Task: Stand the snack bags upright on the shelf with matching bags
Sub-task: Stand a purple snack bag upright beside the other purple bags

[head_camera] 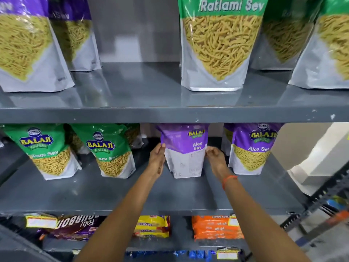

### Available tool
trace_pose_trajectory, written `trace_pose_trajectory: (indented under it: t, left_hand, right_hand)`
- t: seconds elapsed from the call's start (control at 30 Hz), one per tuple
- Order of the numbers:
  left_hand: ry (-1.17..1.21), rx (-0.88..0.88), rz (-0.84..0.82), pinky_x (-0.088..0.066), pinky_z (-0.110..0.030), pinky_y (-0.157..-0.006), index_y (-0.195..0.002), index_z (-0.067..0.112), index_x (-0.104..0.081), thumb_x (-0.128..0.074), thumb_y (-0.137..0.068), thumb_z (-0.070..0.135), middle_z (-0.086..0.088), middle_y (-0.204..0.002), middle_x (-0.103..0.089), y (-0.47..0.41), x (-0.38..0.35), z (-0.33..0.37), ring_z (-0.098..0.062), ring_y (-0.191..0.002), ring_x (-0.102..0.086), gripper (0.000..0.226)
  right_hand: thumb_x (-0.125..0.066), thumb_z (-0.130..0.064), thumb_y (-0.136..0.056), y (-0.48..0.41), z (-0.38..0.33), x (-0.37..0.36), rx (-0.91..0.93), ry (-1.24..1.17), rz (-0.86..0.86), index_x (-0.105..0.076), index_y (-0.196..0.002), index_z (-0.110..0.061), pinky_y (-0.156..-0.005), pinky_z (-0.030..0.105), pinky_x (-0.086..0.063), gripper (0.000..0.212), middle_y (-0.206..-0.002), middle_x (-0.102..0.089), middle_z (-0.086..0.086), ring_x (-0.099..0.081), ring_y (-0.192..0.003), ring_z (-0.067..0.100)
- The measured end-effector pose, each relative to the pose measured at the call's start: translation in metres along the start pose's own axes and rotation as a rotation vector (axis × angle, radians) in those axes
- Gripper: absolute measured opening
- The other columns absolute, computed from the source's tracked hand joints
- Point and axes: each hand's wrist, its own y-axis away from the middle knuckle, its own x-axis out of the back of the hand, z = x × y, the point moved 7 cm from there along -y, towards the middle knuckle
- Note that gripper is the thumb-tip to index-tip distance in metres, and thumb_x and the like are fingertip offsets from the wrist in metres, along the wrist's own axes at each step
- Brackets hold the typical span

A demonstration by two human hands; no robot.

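Note:
A purple Aloo Sev bag stands upright on the middle shelf, its printed back side facing me. My left hand presses its left edge and my right hand pinches its right edge. Just to its right stands a matching purple Aloo Sev bag, front side out. Two green Ratlami Sev bags stand at the left of the same shelf.
The upper shelf carries purple bags at left and green Ratlami Sev bags at right. Biscuit packs lie on the lower shelf. A white wall and floor lie to the right of the rack.

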Motion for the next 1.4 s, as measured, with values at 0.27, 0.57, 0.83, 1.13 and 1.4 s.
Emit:
trace_pose_trajectory:
  t: [0.27,0.57,0.83,1.13,1.4]
  left_hand:
    - [-0.384,-0.303,0.321,-0.049,-0.052,-0.089,-0.097,0.003,-0.063,-0.057,-0.079,-0.007,-0.02,-0.099,-0.062,0.043,-0.018,-0.022,-0.038,-0.094,-0.059,0.021]
    - [-0.399,-0.132,0.23,-0.045,-0.029,-0.087,-0.13,0.007,-0.039,-0.081,-0.066,0.017,-0.015,-0.125,-0.06,0.029,-0.031,-0.039,-0.027,-0.11,-0.06,0.077]
    - [-0.278,-0.026,-0.155,-0.047,-0.044,-0.095,-0.116,-0.004,-0.051,-0.069,-0.072,-0.013,-0.02,-0.115,-0.062,-0.021,0.003,-0.02,-0.023,-0.103,-0.056,0.048]
    - [-0.351,0.031,-0.335,-0.042,-0.048,-0.106,-0.125,0.0,-0.046,-0.065,-0.079,-0.006,-0.027,-0.132,-0.055,-0.033,0.011,-0.013,-0.025,-0.111,-0.056,0.05]
    - [-0.858,-0.673,0.155,0.006,-0.023,-0.118,-0.145,0.023,0.009,-0.047,-0.089,0.044,0.002,-0.155,0.007,0.051,-0.033,-0.002,-0.003,-0.143,0.012,0.082]
  right_hand:
    - [-0.046,0.006,-0.091,0.022,0.036,0.006,0.136,0.133,0.075,-0.056,-0.099,0.009,-0.06,0.001,-0.043,0.013,-0.092,-0.057,0.01,-0.053,-0.065,-0.007]
    - [-0.048,0.018,-0.084,0.08,0.068,-0.045,0.053,0.035,-0.038,-0.064,-0.09,0.01,-0.086,0.037,-0.044,0.02,-0.095,-0.065,0.016,-0.054,-0.09,0.022]
    - [-0.059,0.009,-0.082,0.034,0.019,-0.015,0.116,0.244,0.058,-0.024,-0.142,-0.002,-0.113,0.042,-0.033,0.07,-0.15,-0.029,0.02,-0.03,-0.139,0.031]
    - [-0.068,0.006,-0.077,0.038,0.03,-0.035,0.093,0.161,-0.017,-0.027,-0.14,-0.003,-0.113,0.049,-0.034,0.076,-0.145,-0.037,0.019,-0.037,-0.135,0.031]
    - [-0.045,-0.011,-0.091,0.07,-0.035,0.0,0.681,0.594,0.343,-0.02,-0.145,-0.01,-0.12,0.029,-0.012,0.06,-0.156,-0.018,0.002,-0.006,-0.146,0.008]
